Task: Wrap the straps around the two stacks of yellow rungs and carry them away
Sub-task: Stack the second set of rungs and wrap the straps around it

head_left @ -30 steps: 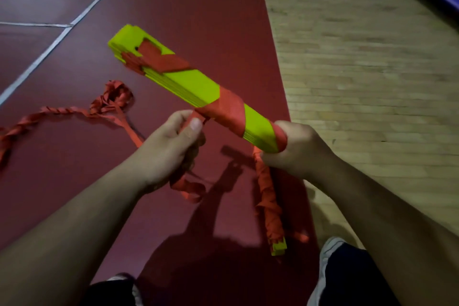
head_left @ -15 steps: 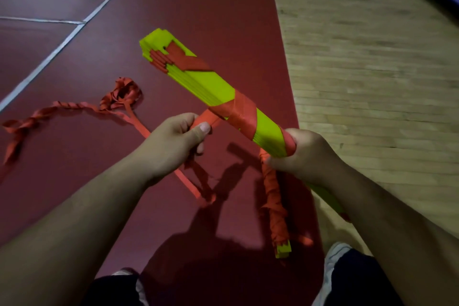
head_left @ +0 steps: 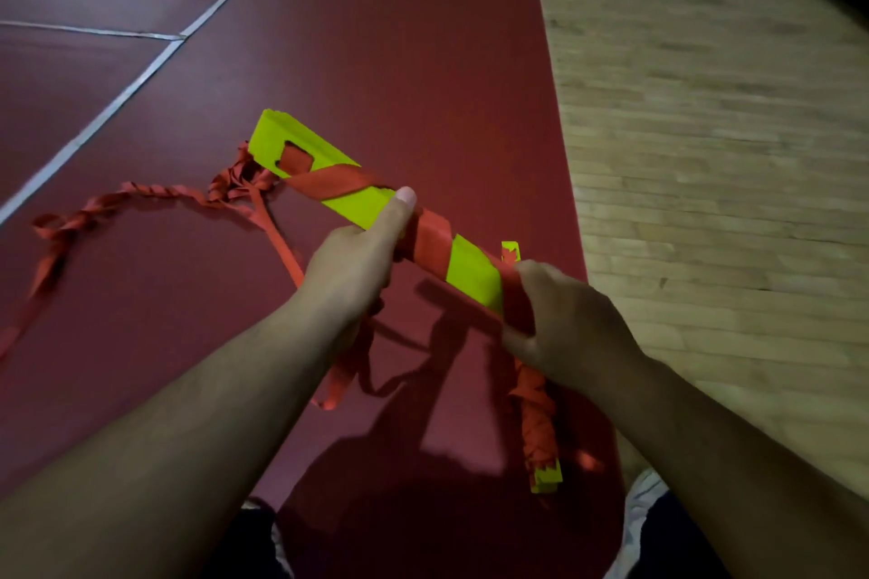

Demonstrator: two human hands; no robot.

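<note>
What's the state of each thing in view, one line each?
Held stack: off the floor, tilted, partly wrapped.
Second stack: below it, wrapped nearly end to end.
Loose strap: twisted, trailing on floor.
Left hand: grips held stack, thumb on top.
Right hand: grips its near end.

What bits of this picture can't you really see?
Head view:
- Near end of the held stack: hidden by the right hand.
- Fingers of the left hand: curled under the stack, unseen.
- End of the loose strap: cut off by the left edge, blurred.
- The second stack: mostly covered by its wrapping and the right hand; rungs uncountable.
</note>
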